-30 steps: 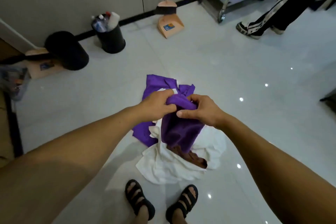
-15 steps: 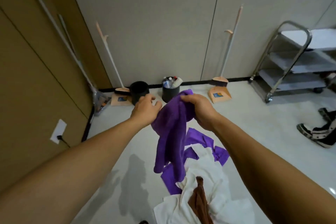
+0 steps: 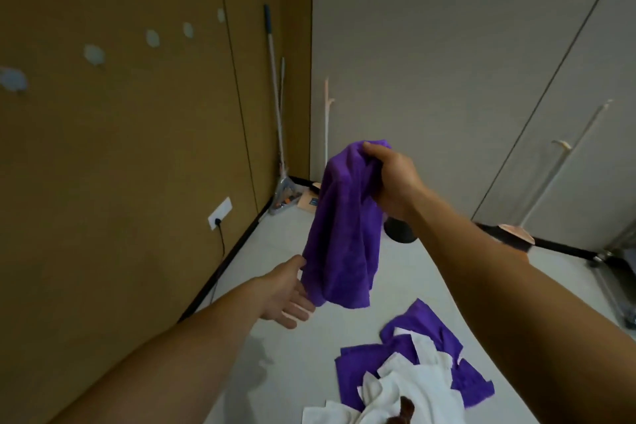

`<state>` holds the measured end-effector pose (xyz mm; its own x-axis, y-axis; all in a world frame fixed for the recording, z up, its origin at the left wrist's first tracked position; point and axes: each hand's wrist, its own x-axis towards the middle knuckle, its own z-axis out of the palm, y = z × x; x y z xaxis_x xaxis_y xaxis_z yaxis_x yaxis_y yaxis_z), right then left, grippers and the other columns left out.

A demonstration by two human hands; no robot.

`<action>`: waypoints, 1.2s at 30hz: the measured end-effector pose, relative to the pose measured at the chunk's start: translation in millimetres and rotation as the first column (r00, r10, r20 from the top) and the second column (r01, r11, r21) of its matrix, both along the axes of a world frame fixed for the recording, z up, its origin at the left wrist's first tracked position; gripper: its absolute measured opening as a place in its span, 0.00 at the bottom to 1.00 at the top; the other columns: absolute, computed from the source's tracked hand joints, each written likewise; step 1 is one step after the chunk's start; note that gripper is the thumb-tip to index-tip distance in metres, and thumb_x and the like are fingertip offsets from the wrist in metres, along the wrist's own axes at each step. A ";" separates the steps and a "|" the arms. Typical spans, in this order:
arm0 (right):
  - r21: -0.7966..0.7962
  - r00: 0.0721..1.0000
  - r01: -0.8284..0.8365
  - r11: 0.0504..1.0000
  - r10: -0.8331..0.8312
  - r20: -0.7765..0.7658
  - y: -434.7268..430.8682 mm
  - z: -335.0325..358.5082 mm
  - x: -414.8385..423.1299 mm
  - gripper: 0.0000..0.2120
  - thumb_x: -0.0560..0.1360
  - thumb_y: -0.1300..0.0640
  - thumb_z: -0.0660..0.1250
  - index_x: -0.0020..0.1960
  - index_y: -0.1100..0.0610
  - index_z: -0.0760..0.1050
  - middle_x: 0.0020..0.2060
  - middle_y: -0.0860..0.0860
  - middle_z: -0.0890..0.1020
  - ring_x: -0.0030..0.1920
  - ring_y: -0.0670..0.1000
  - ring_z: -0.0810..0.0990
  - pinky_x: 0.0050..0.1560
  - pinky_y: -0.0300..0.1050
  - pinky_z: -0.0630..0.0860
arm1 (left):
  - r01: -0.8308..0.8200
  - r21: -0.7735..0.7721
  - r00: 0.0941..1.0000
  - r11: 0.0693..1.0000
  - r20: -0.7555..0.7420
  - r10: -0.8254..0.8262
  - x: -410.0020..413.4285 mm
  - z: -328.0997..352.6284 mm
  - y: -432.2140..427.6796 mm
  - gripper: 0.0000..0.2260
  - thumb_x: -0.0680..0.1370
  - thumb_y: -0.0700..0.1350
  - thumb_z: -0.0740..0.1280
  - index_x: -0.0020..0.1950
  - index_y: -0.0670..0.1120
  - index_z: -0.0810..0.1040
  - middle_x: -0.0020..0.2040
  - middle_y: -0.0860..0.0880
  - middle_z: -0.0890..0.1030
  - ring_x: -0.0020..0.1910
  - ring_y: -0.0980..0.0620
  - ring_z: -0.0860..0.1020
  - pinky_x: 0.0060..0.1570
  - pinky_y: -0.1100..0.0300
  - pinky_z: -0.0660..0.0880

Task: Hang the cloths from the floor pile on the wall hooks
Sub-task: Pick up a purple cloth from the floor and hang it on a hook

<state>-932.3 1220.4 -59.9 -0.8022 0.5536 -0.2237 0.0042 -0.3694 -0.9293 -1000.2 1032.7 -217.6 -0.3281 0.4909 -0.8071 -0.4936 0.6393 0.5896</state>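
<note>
With your right hand (image 3: 395,179) clutching the purple cloth (image 3: 344,234), use the slack, empty fingers of your left hand (image 3: 285,296) to spread an edge for the wall hooks (image 3: 93,54).

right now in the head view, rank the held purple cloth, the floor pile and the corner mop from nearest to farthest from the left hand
1. purple cloth: hangs from the right hand, its lower edge right beside the left hand.
2. floor pile: on the floor, down to the right.
3. mop: leaning in the far corner, ahead.
</note>
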 end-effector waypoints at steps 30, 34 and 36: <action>0.264 0.964 0.058 0.963 -0.123 0.236 -112.7 13.9 -52.1 0.22 0.74 0.52 0.71 0.63 0.62 0.72 0.58 0.60 0.77 0.59 0.59 0.76 0.52 0.52 0.76 | -0.325 0.437 0.685 0.839 -0.503 0.527 -171.3 170.2 -237.4 0.11 0.74 0.32 0.63 0.35 0.45 0.72 0.34 0.47 0.74 0.33 0.51 0.74 0.34 0.58 0.72; 0.271 0.971 0.094 0.958 -0.149 0.189 -126.1 15.8 -67.0 0.19 0.74 0.51 0.71 0.57 0.61 0.73 0.56 0.59 0.78 0.56 0.58 0.78 0.47 0.48 0.77 | -0.334 0.344 0.484 0.878 -0.736 0.472 -181.6 160.2 -253.9 0.17 0.76 0.32 0.59 0.63 0.42 0.73 0.56 0.44 0.76 0.52 0.45 0.77 0.52 0.52 0.75; 0.247 0.973 0.133 0.960 -0.174 0.150 -131.5 14.2 -74.1 0.16 0.73 0.53 0.72 0.54 0.60 0.73 0.56 0.58 0.79 0.54 0.56 0.79 0.45 0.45 0.77 | -0.309 0.321 0.462 0.895 -0.772 0.437 -183.8 156.3 -264.8 0.22 0.77 0.33 0.57 0.71 0.45 0.67 0.56 0.45 0.77 0.48 0.47 0.77 0.46 0.53 0.77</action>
